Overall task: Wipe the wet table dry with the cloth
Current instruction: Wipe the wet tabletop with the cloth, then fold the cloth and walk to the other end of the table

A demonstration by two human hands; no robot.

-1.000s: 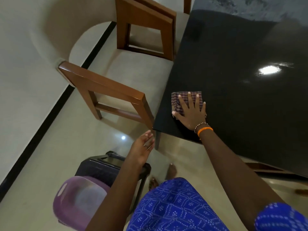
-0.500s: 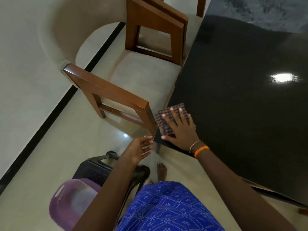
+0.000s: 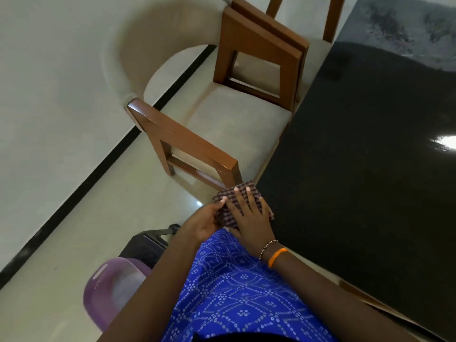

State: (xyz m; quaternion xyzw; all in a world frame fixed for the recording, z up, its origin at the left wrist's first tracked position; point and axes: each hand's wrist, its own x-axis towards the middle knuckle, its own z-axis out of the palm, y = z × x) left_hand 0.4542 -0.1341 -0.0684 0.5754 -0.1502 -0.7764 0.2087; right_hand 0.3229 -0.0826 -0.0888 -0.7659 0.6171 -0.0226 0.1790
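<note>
Table (image 3: pixel 357 169) edge: cloth (image 3: pixel 229 215) under right hand (image 3: pixel 251 219), in left hand (image 3: pixel 202 222) grip

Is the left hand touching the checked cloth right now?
Touching. The head view shows the left hand at the edge of the cloth, its thumb tip lying on the fabric, while the right hand presses flat on top.

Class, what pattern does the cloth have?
The cloth has a small check, dark purple-brown with pale lines; the head view shows it.
</note>
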